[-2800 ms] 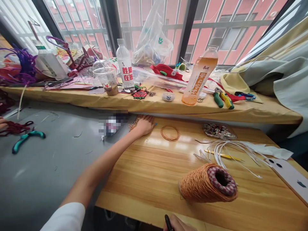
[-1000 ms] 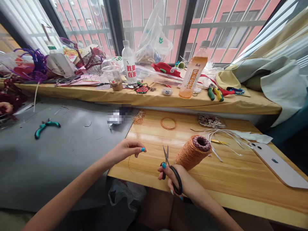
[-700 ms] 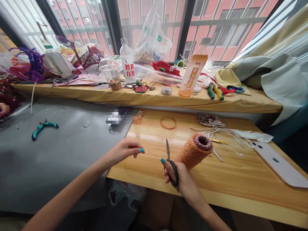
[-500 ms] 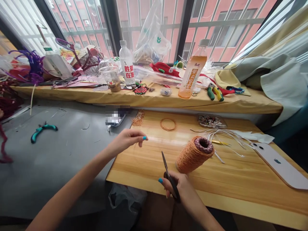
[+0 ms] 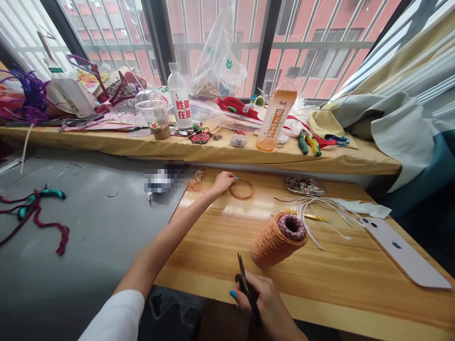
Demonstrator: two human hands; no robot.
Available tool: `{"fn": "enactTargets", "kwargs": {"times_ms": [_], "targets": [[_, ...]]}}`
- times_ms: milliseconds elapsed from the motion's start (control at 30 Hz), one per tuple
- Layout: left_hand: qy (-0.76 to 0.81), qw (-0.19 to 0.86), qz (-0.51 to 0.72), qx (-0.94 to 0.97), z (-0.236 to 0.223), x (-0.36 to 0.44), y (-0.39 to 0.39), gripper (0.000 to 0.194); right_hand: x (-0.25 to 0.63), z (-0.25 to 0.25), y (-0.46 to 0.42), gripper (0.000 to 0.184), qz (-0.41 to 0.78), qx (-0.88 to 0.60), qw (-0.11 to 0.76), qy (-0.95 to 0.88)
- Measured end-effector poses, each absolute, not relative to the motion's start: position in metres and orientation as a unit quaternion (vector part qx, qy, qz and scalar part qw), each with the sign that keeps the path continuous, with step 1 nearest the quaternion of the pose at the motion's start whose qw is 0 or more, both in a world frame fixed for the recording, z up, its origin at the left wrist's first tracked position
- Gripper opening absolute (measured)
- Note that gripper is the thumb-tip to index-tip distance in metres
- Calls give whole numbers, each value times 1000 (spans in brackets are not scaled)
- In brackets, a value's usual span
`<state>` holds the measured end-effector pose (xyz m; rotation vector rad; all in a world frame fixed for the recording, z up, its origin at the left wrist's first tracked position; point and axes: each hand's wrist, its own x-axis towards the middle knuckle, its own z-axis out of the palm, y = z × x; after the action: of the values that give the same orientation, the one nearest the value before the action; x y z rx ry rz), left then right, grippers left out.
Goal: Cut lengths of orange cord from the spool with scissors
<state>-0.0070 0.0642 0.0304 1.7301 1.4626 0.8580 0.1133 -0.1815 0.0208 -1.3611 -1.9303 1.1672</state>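
Observation:
My left hand (image 5: 225, 182) reaches far across the wooden desk, fingers drawn together at the upper left rim of a thin coil of orange cord (image 5: 232, 193). Whether the fingers grip the coil or something else is too small to make out. In my right hand (image 5: 265, 298), near the desk's front edge, is a pair of dark scissors (image 5: 242, 279), blades pointing up and nearly together. Just beyond the scissors a big spool of orange cord (image 5: 273, 241) stands tilted. A bundle of short orange cord pieces (image 5: 195, 180) lies left of my left hand.
White cords (image 5: 309, 208), yellow tweezers (image 5: 309, 215), a bead box (image 5: 304, 184) and a phone (image 5: 398, 251) lie at the right. On the grey mat, dark red cords (image 5: 39, 213) cross teal pliers (image 5: 53, 193). Bottles (image 5: 277, 116) and a cup (image 5: 154, 116) line the ledge.
My left hand has moved forward to the orange cord coil. My right hand stays low with the scissors. Dark red cords now lie over the teal pliers. The view has shifted slightly.

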Motion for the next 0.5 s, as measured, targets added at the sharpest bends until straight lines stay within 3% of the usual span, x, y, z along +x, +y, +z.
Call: {"fn": "enactTargets", "kwargs": {"times_ms": [167, 267, 367, 500], "targets": [[522, 258, 361, 728, 50, -24, 41, 28, 117, 21, -181, 18, 431, -469, 243, -731], [420, 347, 249, 801, 71, -28, -1, 42, 118, 19, -181, 19, 425, -456, 243, -743], [347, 393, 165, 836, 81, -27, -43, 36, 118, 19, -182, 20, 423, -445, 245, -750], [338, 410, 160, 832, 78, -27, -71, 29, 117, 22, -182, 27, 431, -443, 248, -746]]}}
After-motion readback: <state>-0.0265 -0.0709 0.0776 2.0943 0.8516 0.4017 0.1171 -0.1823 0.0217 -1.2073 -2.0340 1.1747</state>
